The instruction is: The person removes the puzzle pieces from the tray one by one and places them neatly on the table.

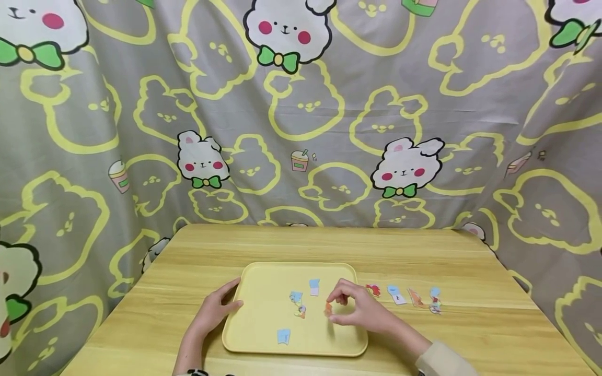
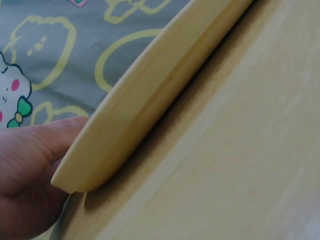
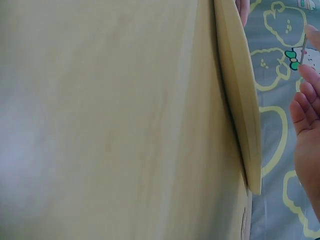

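My right hand [image 1: 362, 310] pinches a small orange puzzle piece [image 1: 328, 308] between thumb and index finger, over the right part of a yellow tray [image 1: 258, 329]. In the right wrist view the piece [image 3: 304, 50] shows edge-on as a thin strip between the fingertips. My left hand [image 1: 213, 308] holds the tray's left edge, thumb over the rim. In the left wrist view that hand [image 2: 30, 170] is at the tray's wall [image 2: 135, 115]. On the tray lie a blue-and-white piece [image 1: 314, 286], a light-blue piece [image 1: 284, 336] and a joined multicoloured cluster [image 1: 297, 303].
Right of the tray, several more pieces lie in a row on the wooden table [image 1: 470, 334]: a red one [image 1: 373, 290], a blue-and-white pair [image 1: 396, 294], an orange one [image 1: 416, 298] and a multicoloured cluster [image 1: 435, 300]. A patterned curtain [image 1: 329, 125] hangs behind the table.
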`<action>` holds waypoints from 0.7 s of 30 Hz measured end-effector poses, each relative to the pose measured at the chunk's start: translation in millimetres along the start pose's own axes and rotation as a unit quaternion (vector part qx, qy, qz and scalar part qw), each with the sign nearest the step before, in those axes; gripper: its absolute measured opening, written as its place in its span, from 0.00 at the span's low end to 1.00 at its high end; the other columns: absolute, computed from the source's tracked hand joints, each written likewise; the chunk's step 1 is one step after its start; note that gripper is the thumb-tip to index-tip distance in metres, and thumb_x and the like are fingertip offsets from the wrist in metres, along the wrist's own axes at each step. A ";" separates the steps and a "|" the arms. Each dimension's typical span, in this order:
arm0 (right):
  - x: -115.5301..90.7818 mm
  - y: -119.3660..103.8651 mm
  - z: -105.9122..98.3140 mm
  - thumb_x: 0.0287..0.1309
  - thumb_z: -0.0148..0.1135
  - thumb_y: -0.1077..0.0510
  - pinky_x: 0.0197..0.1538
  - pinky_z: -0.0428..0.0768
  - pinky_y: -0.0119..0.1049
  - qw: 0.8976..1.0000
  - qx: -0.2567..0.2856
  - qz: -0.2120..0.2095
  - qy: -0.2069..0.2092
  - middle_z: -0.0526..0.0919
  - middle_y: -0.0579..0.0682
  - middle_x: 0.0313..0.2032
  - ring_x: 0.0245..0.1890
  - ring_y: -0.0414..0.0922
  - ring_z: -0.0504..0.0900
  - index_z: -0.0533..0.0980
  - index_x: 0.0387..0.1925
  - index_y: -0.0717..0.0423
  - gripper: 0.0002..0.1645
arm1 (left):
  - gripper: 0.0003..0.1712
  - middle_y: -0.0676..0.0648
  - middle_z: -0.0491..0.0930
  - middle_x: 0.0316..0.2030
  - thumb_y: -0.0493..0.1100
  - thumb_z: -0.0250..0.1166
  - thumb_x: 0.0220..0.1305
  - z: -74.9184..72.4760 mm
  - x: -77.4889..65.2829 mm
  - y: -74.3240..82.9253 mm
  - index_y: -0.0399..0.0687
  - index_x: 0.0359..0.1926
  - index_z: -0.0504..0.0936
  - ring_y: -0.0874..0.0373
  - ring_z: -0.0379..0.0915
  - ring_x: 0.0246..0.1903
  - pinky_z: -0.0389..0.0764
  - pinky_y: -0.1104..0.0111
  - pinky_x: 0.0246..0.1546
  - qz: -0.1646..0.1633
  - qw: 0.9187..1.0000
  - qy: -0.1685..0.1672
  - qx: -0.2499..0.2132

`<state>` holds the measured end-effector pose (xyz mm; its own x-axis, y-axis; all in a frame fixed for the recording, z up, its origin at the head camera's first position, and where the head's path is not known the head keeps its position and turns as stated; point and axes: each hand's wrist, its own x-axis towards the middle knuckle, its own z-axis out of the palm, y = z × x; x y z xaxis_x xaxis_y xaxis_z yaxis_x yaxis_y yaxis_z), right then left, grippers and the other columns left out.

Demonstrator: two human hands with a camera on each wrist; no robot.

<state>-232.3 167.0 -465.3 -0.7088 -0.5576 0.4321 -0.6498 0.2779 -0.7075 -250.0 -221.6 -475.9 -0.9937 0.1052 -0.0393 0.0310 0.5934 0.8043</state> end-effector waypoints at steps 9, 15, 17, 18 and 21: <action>-19.2 4.0 -19.0 0.54 0.72 0.52 0.39 0.69 0.36 0.999 -0.042 0.013 0.014 0.74 0.51 0.31 0.34 0.41 0.71 0.77 0.41 0.41 0.14 | 0.38 0.36 0.60 0.72 0.46 0.66 0.64 -1.0 0.2 0.3 0.50 0.73 0.64 0.35 0.51 0.73 0.58 0.40 0.71 0.000 1.000 -0.006 -0.005; -31.7 8.0 -30.6 0.53 0.73 0.53 0.38 0.74 0.32 0.998 -0.051 0.005 0.022 0.76 0.50 0.32 0.34 0.43 0.73 0.77 0.41 0.43 0.14 | 0.38 0.36 0.61 0.72 0.46 0.66 0.64 -1.1 0.9 -0.3 0.49 0.73 0.64 0.35 0.51 0.73 0.59 0.41 0.71 0.002 1.000 -0.003 -0.001; -35.2 9.2 -33.6 0.54 0.73 0.54 0.38 0.74 0.32 0.999 -0.050 0.002 0.020 0.76 0.49 0.33 0.34 0.43 0.73 0.76 0.41 0.44 0.14 | 0.38 0.36 0.60 0.72 0.46 0.66 0.64 -0.9 0.3 -0.3 0.49 0.73 0.64 0.35 0.51 0.73 0.59 0.41 0.71 0.001 1.000 -0.003 0.002; -36.7 9.8 -35.1 0.54 0.73 0.54 0.39 0.75 0.32 0.998 -0.052 -0.002 0.020 0.76 0.49 0.33 0.35 0.43 0.73 0.76 0.41 0.44 0.15 | 0.38 0.36 0.60 0.72 0.46 0.66 0.64 -0.8 0.0 -0.3 0.49 0.73 0.64 0.35 0.51 0.73 0.59 0.41 0.71 0.000 1.000 -0.002 0.002; -41.0 12.3 -38.7 0.53 0.73 0.56 0.37 0.75 0.33 0.998 -0.060 -0.019 0.020 0.75 0.48 0.33 0.34 0.43 0.73 0.76 0.41 0.46 0.15 | 0.38 0.36 0.60 0.72 0.46 0.66 0.64 -0.2 -0.7 0.1 0.49 0.73 0.64 0.34 0.52 0.73 0.59 0.41 0.71 -0.001 1.000 -0.002 0.004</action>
<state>-221.9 223.5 -470.0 -0.6916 -0.5386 0.4813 -0.7032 0.3500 -0.6188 -249.3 -221.8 -475.6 -0.9932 0.1079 -0.0427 0.0308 0.5995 0.7998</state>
